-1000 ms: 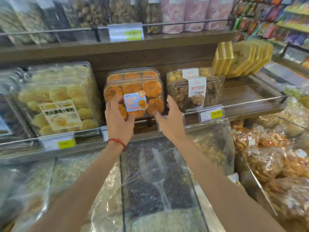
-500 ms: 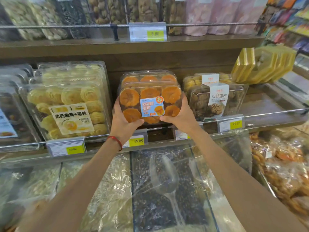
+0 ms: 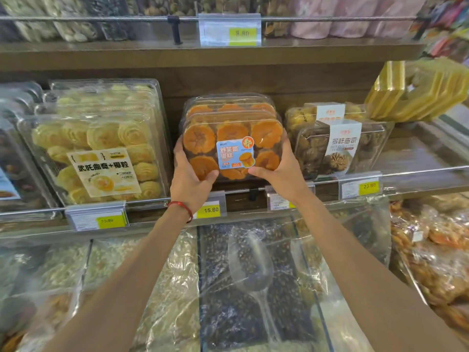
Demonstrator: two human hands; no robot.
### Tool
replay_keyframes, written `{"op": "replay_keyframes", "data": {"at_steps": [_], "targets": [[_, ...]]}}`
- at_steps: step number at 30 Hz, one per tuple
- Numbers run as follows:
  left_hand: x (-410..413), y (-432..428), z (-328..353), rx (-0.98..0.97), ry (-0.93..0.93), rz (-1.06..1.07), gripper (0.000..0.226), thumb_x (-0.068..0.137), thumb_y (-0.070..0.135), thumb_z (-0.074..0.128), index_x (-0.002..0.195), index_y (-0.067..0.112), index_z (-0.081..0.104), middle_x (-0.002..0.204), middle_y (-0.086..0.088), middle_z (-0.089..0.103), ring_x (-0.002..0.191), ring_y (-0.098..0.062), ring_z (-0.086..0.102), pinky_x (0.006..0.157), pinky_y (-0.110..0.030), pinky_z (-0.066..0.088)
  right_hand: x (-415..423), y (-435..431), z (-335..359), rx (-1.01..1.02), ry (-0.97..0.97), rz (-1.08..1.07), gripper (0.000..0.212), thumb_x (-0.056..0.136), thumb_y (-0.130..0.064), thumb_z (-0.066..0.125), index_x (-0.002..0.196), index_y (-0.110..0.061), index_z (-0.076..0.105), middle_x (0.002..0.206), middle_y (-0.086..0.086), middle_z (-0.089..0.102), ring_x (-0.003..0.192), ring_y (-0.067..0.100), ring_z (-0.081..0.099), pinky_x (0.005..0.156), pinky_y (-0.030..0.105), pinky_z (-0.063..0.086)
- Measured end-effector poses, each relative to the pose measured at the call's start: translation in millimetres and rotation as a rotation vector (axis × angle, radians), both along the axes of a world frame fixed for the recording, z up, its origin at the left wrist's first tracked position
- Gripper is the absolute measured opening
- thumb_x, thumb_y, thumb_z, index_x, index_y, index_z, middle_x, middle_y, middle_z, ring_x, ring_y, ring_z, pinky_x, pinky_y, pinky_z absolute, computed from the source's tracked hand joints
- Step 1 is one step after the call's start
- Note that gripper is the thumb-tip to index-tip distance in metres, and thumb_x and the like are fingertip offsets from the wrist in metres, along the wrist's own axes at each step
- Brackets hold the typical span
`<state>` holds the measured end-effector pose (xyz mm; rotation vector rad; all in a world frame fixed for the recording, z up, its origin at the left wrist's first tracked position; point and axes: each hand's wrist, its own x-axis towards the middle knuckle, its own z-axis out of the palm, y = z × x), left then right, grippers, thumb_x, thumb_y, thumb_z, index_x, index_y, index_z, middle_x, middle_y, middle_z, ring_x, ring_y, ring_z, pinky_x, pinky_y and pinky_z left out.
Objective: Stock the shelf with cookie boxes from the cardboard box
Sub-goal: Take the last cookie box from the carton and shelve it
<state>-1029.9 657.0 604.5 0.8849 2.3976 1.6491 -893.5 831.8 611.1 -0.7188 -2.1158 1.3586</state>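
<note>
shelf (image 3: 411,151): cookie box (image 3: 232,134) face-out, long axis l-r

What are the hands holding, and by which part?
Both hands hold the clear box of orange cakes: the left hand grips its lower left corner, the right hand its lower right corner.

On the shelf (image 3: 411,153) the middle box (image 3: 232,146) stands between the left box (image 3: 96,148) and the right box (image 3: 340,148), with another box (image 3: 231,106) just behind it. The left hand (image 3: 189,179) and right hand (image 3: 281,171) grip its near corners. Nearer, a scoop (image 3: 250,262) lies over a bin (image 3: 199,275).
</note>
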Motion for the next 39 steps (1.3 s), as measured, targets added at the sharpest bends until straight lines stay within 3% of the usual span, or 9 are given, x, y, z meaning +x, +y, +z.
{"op": "replay_keyframes", "data": {"at_steps": [8,13,18,21,23,25,29,34,39], "targets": [[7.9,-1.4,6.1,-0.056,0.017,0.056,0.104,0.083,0.017,0.076,0.158,0.023,0.003,0.158,-0.004,0.028,0.14,-0.019,0.037,0.114,-0.038,0.038,3.8,-15.5,1.0,0.084,0.022,-0.1,0.119,0.078,-0.024,0.088,0.162,-0.017,0.004,0.163,0.002,0.033,0.147,0.016,0.036,0.117,0.031,0.035],[17.7,-5.3,9.7,-0.087,0.014,0.052,0.102,0.089,0.019,0.071,0.158,0.021,-0.004,0.161,-0.003,0.021,0.143,-0.018,0.033,0.112,-0.034,0.035,5.1,-24.0,1.8,0.088,0.022,-0.114,0.116,0.083,-0.021,0.084,0.162,-0.02,-0.001,0.166,0.0,0.026,0.151,0.017,0.029,0.123,0.046,0.031],[21.5,-8.1,10.7,-0.094,-0.01,0.071,0.1,0.091,0.019,0.068,0.158,0.019,-0.006,0.163,-0.004,0.018,0.146,-0.019,0.029,0.11,-0.028,0.031,8.6,-27.8,6.1,0.087,0.01,-0.127,0.113,0.086,-0.023,0.082,0.162,-0.019,-0.001,0.168,0.001,0.022,0.153,0.019,0.025,0.124,0.047,0.028],[23.8,-10.5,10.6,-0.081,-0.01,0.071,0.098,0.091,0.018,0.068,0.158,0.018,-0.003,0.163,-0.003,0.016,0.147,-0.018,0.025,0.113,-0.027,0.028,13.4,-35.2,5.8,0.131,0.024,-0.188,0.102,0.088,-0.025,0.079,0.162,-0.015,0.009,0.166,0.005,0.024,0.153,0.019,0.024,0.124,0.033,0.023],[27.4,-14.4,10.9,-0.062,-0.007,0.072,0.095,0.09,0.018,0.069,0.158,0.017,0.002,0.163,-0.003,0.018,0.148,-0.018,0.025,0.119,-0.036,0.029,18.3,-45.1,5.7,0.195,0.05,-0.283,0.084,0.092,-0.024,0.075,0.158,-0.012,0.024,0.159,0.008,0.033,0.147,0.019,0.032,0.114,0.02,0.024],[32.8,-20.8,11.0,-0.025,0.003,0.083,0.09,0.09,0.016,0.069,0.157,0.016,0.01,0.161,-0.003,0.023,0.146,-0.017,0.028,0.118,-0.04,0.033,22.6,-58.1,4.2,0.243,0.104,-0.346,0.067,0.092,-0.018,0.073,0.149,-0.012,0.039,0.148,0.008,0.042,0.136,0.018,0.044,0.107,0.016,0.032],[48.0,-45.0,16.9,0.052,0.031,0.123,0.072,0.091,0.011,0.066,0.152,0.02,0.028,0.153,-0.001,0.033,0.135,-0.013,0.04,0.103,-0.018,0.043,23.1,-89.2,1.5,0.27,0.176,-0.267,0.046,0.09,-0.01,0.071,0.133,-0.016,0.056,0.13,0.003,0.051,0.118,0.016,0.056,0.097,0.027,0.051],[44.4,-93.3,22.5,0.044,0.129,0.154,0.058,0.092,0.01,0.064,0.144,0.02,0.041,0.143,-0.002,0.045,0.124,-0.009,0.05,0.102,-0.035,0.049,11.3,-137.0,3.0,0.194,0.192,-0.12,0.034,0.092,-0.014,0.069,0.126,-0.018,0.061,0.122,-0.001,0.061,0.115,0.016,0.06,0.096,0.043,0.054],[15.6,-148.7,21.9,0.078,0.122,0.196,0.053,0.09,0.007,0.064,0.137,0.023,0.045,0.141,0.0,0.046,0.121,-0.005,0.048,0.103,-0.039,0.047,-17.4,-184.4,7.2,0.082,0.186,-0.007,0.039,0.093,-0.015,0.07,0.131,-0.016,0.061,0.12,-0.002,0.067,0.113,0.009,0.062,0.098,0.041,0.053]]}}
